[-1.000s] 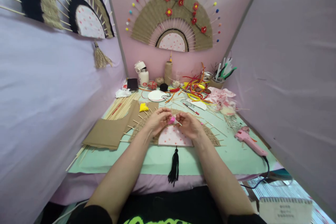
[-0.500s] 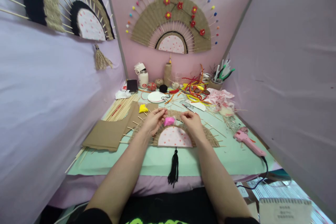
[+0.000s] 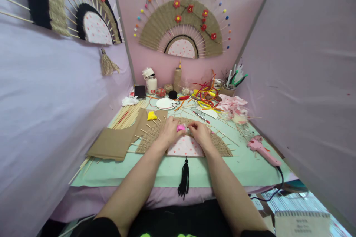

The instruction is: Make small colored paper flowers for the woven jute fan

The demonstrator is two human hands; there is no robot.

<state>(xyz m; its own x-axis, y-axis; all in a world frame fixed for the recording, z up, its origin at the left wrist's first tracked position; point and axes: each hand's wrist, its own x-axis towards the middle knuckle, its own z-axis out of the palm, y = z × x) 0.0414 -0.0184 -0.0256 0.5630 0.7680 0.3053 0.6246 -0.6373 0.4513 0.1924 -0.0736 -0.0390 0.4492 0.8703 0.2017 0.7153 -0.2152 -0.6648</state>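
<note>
Together, hands point(image 3: 169, 132) point(image 3: 200, 134) (both) on pink lump point(image 3: 180, 128)

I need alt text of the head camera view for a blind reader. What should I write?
Bare hands meet over a half-round woven straw fan on a mint-green table mat; the left hand holds a small pink lump, the right hand close beside it. A black tassel hangs from the fan, and a pink glue gun lies at right.
</note>
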